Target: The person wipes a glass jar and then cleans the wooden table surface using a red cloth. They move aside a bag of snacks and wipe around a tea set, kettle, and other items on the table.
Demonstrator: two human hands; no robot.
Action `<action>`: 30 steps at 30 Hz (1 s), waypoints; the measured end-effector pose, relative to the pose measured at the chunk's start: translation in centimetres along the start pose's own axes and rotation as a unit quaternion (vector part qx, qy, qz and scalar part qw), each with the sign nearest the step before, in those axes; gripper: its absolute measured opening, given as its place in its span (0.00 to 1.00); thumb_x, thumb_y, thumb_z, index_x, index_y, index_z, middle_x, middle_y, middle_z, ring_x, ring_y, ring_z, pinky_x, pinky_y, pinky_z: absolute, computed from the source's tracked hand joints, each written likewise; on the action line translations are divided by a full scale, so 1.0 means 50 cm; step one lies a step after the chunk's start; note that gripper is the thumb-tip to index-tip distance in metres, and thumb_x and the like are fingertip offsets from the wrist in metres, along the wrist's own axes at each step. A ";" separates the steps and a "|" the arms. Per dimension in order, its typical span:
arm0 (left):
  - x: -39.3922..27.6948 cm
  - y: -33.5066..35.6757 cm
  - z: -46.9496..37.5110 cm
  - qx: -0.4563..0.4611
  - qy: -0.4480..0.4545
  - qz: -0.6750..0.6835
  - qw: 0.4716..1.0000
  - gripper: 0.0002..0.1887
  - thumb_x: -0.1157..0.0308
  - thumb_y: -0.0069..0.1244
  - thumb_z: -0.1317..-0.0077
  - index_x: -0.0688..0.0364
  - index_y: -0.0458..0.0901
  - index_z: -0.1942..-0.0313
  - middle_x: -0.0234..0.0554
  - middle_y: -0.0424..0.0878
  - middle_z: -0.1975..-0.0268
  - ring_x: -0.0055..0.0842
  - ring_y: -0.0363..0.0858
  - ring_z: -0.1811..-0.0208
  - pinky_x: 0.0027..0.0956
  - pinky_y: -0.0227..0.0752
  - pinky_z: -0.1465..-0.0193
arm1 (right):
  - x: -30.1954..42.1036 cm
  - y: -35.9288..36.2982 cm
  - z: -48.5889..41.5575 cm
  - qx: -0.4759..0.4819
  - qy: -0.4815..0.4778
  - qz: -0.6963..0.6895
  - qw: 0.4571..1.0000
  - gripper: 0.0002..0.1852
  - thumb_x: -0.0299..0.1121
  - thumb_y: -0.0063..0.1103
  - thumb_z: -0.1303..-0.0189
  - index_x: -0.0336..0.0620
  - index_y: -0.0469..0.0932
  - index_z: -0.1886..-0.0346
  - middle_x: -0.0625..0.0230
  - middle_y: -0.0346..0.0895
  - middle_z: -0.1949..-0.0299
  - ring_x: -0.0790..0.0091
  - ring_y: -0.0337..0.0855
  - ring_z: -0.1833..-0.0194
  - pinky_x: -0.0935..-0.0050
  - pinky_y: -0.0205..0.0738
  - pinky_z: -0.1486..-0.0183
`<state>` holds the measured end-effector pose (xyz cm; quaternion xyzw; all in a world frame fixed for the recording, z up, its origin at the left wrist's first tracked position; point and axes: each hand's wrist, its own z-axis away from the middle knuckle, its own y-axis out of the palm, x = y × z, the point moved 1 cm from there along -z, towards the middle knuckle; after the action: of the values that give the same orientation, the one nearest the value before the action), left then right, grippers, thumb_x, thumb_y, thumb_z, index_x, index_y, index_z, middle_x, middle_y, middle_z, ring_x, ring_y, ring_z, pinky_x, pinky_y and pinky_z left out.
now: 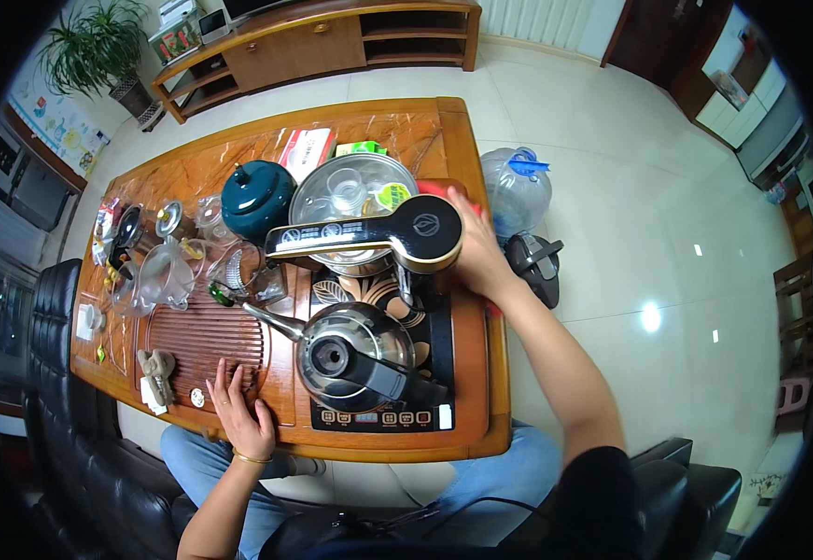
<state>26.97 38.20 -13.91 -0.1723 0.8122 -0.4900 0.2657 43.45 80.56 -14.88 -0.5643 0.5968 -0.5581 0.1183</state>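
Observation:
My left hand (242, 416) rests with fingers spread at the front edge of the slatted wooden tea tray (203, 329), holding nothing. My right hand (480, 255) reaches to the table's right side, behind the black swivel water spout (364, 234). What looks like a red cloth (436, 187) shows around its fingers, which are partly hidden by the spout. A steel kettle with a black handle (354, 357) stands on the black induction plate (438, 350) between my hands. Beyond the spout is a round steel pot with a glass lid (308, 185), bearing a green sticker.
Glass pitchers (166, 273) and jars crowd the table's left half, near a teal lidded jar (258, 199). A small clay figurine (156, 367) sits on the tray's left edge. On the floor at right stand a large plastic water bottle (515, 189) and a black appliance (532, 266).

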 end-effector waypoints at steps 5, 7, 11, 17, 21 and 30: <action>-0.003 -0.004 -0.007 0.003 -0.001 0.007 1.000 0.29 0.73 0.45 0.42 0.65 0.70 0.37 0.61 0.61 0.28 0.54 0.58 0.27 0.61 0.38 0.22 | -0.025 0.025 -0.131 -0.016 0.091 0.108 0.990 0.27 0.49 0.51 0.30 0.56 0.69 0.30 0.45 0.56 0.26 0.46 0.56 0.25 0.43 0.49 0.25; 0.001 -0.002 -0.003 -0.006 0.005 0.007 1.000 0.29 0.72 0.45 0.42 0.65 0.69 0.37 0.61 0.61 0.28 0.54 0.58 0.27 0.61 0.38 0.22 | -0.048 0.040 -0.131 -0.012 0.089 0.080 0.993 0.29 0.49 0.52 0.31 0.55 0.67 0.28 0.42 0.54 0.25 0.45 0.54 0.24 0.49 0.49 0.24; 0.004 0.000 -0.002 -0.020 0.001 0.004 1.000 0.29 0.71 0.46 0.41 0.66 0.69 0.37 0.61 0.61 0.28 0.53 0.58 0.27 0.61 0.40 0.23 | -0.057 0.048 -0.058 -0.037 -0.001 0.000 0.999 0.30 0.40 0.52 0.32 0.49 0.65 0.27 0.41 0.47 0.23 0.42 0.50 0.23 0.54 0.47 0.23; 0.018 0.011 0.008 -0.042 -0.002 0.019 0.999 0.31 0.69 0.48 0.41 0.65 0.68 0.36 0.61 0.60 0.28 0.52 0.58 0.26 0.59 0.40 0.22 | 0.064 -0.001 0.129 -0.025 0.103 -0.045 0.993 0.24 0.30 0.50 0.31 0.50 0.71 0.32 0.45 0.50 0.23 0.41 0.62 0.29 0.61 0.66 0.32; 0.012 0.018 0.004 -0.062 0.005 0.040 0.997 0.32 0.69 0.49 0.42 0.64 0.68 0.35 0.60 0.58 0.28 0.52 0.56 0.25 0.60 0.40 0.22 | 0.140 -0.015 0.268 -0.076 0.120 -0.031 0.989 0.25 0.28 0.50 0.30 0.49 0.68 0.30 0.47 0.53 0.24 0.43 0.63 0.29 0.62 0.63 0.30; 0.031 0.023 0.009 -0.092 0.029 0.113 0.989 0.32 0.64 0.52 0.38 0.65 0.66 0.34 0.61 0.54 0.26 0.53 0.51 0.24 0.59 0.39 0.22 | 0.406 -0.089 0.528 0.002 0.239 -0.012 0.971 0.20 0.26 0.51 0.30 0.34 0.74 0.37 0.46 0.74 0.39 0.47 0.75 0.38 0.61 0.69 0.35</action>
<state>25.99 37.59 -15.48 -0.0885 0.8754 -0.3846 0.2790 59.42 51.28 -10.62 -0.4213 0.5998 -0.6795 -0.0330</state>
